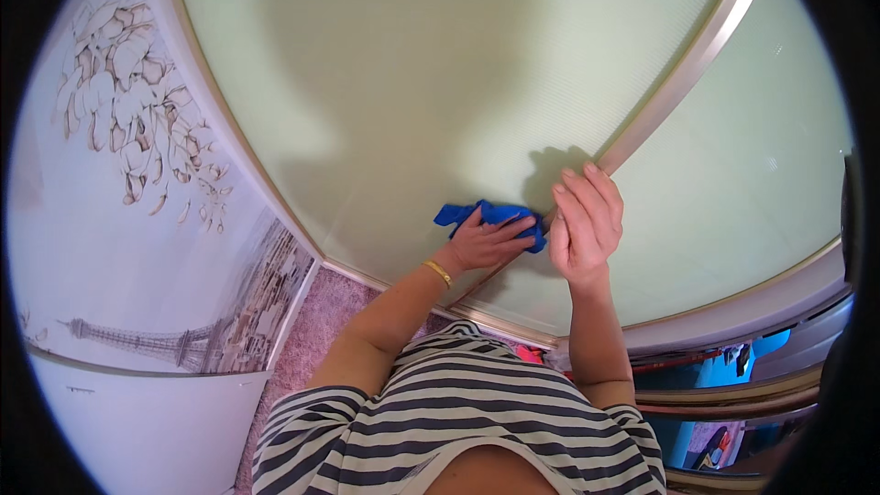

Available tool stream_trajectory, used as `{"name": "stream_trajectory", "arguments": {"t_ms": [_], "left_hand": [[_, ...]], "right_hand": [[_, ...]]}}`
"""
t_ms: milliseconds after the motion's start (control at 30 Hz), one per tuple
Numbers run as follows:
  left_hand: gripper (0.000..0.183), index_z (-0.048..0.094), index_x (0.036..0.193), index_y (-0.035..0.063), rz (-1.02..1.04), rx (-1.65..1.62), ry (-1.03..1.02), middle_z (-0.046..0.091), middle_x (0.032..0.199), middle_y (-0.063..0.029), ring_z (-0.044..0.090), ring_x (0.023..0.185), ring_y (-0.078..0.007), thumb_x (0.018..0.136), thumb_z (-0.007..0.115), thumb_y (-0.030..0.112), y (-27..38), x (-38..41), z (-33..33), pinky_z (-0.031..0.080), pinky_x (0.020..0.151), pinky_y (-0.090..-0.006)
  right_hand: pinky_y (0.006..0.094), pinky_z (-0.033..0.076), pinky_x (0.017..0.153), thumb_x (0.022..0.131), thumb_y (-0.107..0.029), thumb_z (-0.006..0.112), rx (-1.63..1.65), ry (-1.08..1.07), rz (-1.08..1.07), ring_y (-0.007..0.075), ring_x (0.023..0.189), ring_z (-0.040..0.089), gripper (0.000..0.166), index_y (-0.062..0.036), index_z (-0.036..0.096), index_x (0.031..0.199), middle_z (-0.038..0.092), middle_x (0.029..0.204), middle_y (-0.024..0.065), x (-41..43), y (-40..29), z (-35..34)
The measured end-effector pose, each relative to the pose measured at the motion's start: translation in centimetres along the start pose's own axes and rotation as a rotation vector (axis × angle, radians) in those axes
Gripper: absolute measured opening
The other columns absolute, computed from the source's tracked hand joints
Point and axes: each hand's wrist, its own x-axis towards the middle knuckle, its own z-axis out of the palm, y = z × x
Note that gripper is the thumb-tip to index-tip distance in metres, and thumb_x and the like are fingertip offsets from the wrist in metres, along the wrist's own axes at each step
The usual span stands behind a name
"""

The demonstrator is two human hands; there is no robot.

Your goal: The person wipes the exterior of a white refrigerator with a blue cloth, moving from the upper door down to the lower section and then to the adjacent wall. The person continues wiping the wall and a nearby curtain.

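My left hand (489, 242), with a gold-coloured bracelet (438, 273) on its wrist, presses a crumpled blue cloth (505, 212) against a pale green glass sliding door panel (385, 179). The cloth bunches around its fingers and reaches the metal door stile (653, 100). To the right, my right hand (588, 220) is raised before the same stile with its fingers loosely bent. Nothing shows in it, and whether its fingertips touch the stile is unclear. A second pale green panel (715, 206) lies beyond the stile.
On the left stands a white cabinet (151, 419) below a wall panel printed with flowers and a tower (151, 344). Pink carpet (340, 295) covers the floor. A mirror with a curved frame (729, 399) is at the lower right.
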Motion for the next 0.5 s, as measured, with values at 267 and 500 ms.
{"name": "stream_trajectory", "arguments": {"t_ms": [267, 500], "left_hand": [[0.046, 0.060, 0.129, 0.0432, -0.074, 0.186, 0.077, 0.050, 0.147, 0.0124, 0.043, 0.136, -0.0125, 0.083, 0.063, 0.038, -3.9, 3.6, -3.4, 0.022, 0.114, -0.0562], [0.043, 0.067, 0.121, 0.0262, -0.371, 0.228, 0.243, 0.053, 0.145, -0.0094, 0.045, 0.135, -0.0368, 0.085, 0.063, 0.049, -10.9, 4.7, -8.5, 0.014, 0.113, -0.0666]], "right_hand": [[0.0513, 0.021, 0.117, 0.084, -0.007, 0.058, -0.155, -0.140, 0.003, 0.0334, 0.135, 0.047, 0.034, -0.0113, 0.072, 0.116, 0.062, 0.135, 0.0090, 1.4, -0.7, 2.8], [0.0562, 0.011, 0.119, 0.097, -0.031, 0.055, -0.489, -0.217, 0.045, 0.0354, 0.143, 0.036, 0.040, -0.0191, 0.063, 0.134, 0.049, 0.150, 0.0062, 1.9, -1.8, 6.0]]}}
